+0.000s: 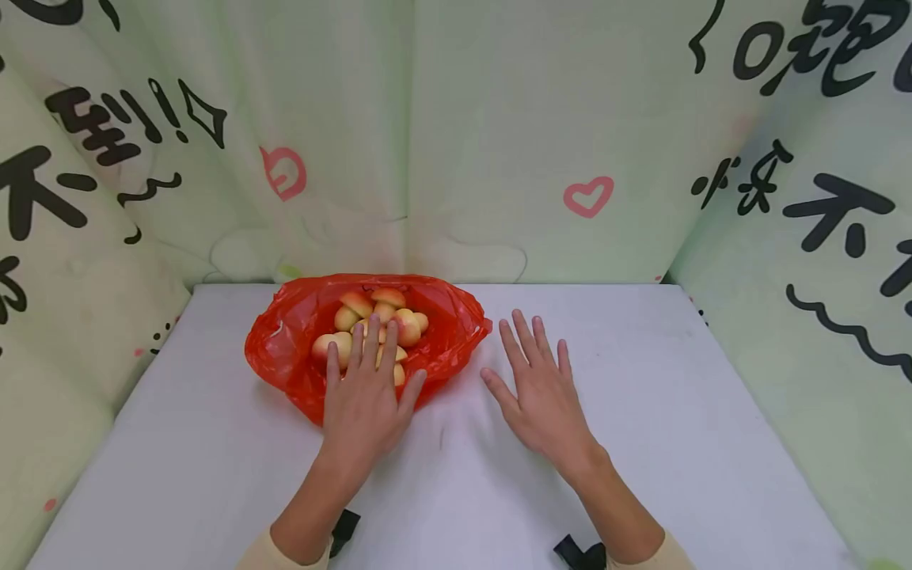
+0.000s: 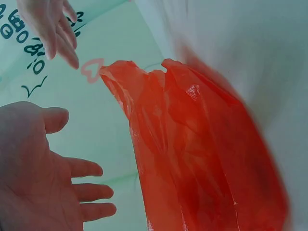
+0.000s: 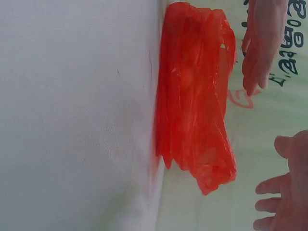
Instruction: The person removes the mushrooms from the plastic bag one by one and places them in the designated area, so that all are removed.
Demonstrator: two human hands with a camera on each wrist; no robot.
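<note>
A crinkled red plastic bag (image 1: 281, 360) lies mouth up at the back left of the table. Inside it are several mushrooms (image 1: 406, 326) with orange-tan caps and cream stems, partly hidden behind my left hand. That left hand (image 1: 363, 416) is held over the bag's front edge with its fingers spread and nothing in its grasp. To the right of the bag, my right hand (image 1: 545, 404) hovers with straight, parted fingers. Both wrist views show the bag's side (image 2: 192, 159) rising from the table, with the hands above table level.
A white table (image 1: 641, 380) stretches under both hands. Pale green curtains (image 1: 499, 142) with black lettering and pink hearts hang along the back and both sides. Black straps (image 1: 584, 554) show at the wrists.
</note>
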